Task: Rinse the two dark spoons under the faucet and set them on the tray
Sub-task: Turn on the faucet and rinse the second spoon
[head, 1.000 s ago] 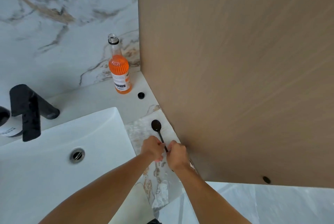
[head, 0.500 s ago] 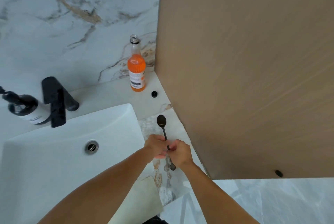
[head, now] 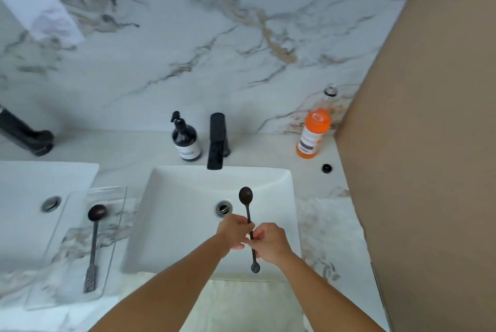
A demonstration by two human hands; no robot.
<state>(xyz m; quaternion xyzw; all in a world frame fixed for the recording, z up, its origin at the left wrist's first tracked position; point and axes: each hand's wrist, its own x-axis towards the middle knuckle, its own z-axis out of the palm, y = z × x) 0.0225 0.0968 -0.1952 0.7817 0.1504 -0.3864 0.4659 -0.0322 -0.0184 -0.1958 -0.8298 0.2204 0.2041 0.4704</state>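
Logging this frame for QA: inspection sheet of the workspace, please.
Surface: marble counter with two white sinks; the nearer sink lies under the hands, no water seen running.
Job's things: one dark spoon held over the sink; second spoon lying in the clear tray; black faucet.
Clutter: soap bottle, orange drink bottle, uncapped, black cap.
Grippers: left hand and right hand both pinch the spoon handle.
Cables: nothing seen.
Surroundings: marble wall, tan panel at right, second faucet far left.
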